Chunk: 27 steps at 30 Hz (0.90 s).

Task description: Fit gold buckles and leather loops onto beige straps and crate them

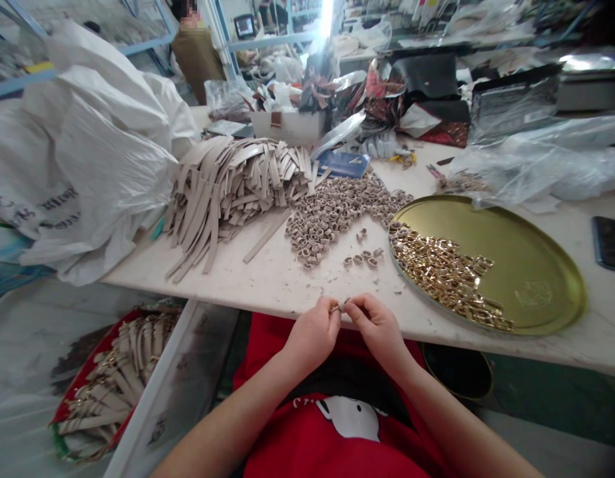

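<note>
At the table's front edge, my left hand [318, 332] pinches a small beige loop [341, 307] between thumb and fingers. Thumb and fingertips of my right hand [379, 326] close on the other side of the same piece, whose details are too small to make out. Just beyond my hands lie several stray beige loops [365, 257]. Behind them spreads a big heap of similar loops [320, 229]. On the right, a round gold tray [526, 259] holds a pile of shiny gold metal buckles [444, 272].
Flat beige strips [227, 186] are heaped at the left of the table [237, 279], beside a large white sack [98, 146]. A red-rimmed basket [78, 388] of strips with metal fittings stands low left. Plastic bags [550, 166] and a phone [610, 242] are right. A person [198, 56] is behind.
</note>
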Available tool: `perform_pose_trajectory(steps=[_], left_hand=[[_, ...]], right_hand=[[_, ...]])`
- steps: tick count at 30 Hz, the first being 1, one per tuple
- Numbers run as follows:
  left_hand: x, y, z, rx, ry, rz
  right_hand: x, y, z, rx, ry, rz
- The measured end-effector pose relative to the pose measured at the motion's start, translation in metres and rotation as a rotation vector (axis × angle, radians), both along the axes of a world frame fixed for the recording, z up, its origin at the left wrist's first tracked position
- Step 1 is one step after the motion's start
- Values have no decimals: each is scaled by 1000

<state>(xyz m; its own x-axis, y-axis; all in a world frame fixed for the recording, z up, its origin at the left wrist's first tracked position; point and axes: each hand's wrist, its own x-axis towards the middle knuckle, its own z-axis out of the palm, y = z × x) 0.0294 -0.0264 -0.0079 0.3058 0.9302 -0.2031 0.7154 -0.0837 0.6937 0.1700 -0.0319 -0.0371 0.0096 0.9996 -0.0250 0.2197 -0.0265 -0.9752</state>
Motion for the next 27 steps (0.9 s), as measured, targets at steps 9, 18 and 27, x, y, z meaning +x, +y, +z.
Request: perform_pose_trajectory(steps=[9, 18, 27], left_hand=[[-12, -16, 12, -61, -305, -80], [-16, -30, 7, -222, -604, 42], [-19, -26, 9, -268, -598, 18]], right_hand=[[-3, -14, 13, -275, 434, 83], [-8, -33, 24, 132, -17, -81], [-5, -31, 31, -92, 275, 125]])
